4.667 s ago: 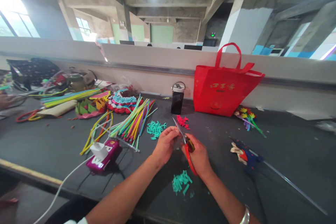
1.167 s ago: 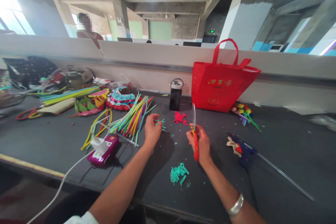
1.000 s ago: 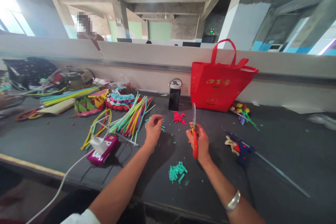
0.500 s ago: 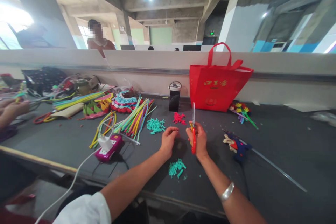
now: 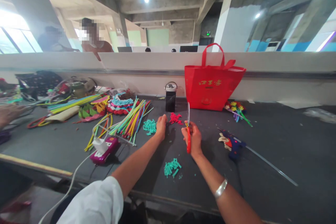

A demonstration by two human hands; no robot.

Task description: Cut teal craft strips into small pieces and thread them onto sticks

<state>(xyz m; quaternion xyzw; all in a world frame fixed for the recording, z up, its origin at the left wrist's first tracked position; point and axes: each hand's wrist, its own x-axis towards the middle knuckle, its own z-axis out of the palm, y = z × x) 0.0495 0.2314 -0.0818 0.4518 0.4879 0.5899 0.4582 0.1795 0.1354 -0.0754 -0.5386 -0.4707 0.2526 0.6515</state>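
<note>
over the surface [image 5: 275, 136], right hand [image 5: 194, 138] is gripping scissors [image 5: 188, 140] blades-away, likely for safety, left hand [image 5: 161, 128] beside teal pieces [image 5: 149, 126], grip unclear.

The tote bag [image 5: 223, 96] is red with gold lettering. In front of it, the scissors [image 5: 188, 133] have red handles and silvery blades; the glue gun [image 5: 236, 146] is dark blue. Left of the bag are pinkish-red clippings [image 5: 175, 118], turquoise clippings [image 5: 149, 126], multicoloured pipe cleaners [image 5: 132, 119] and a purple power strip [image 5: 111, 147] with a white charger [image 5: 100, 146].
</note>
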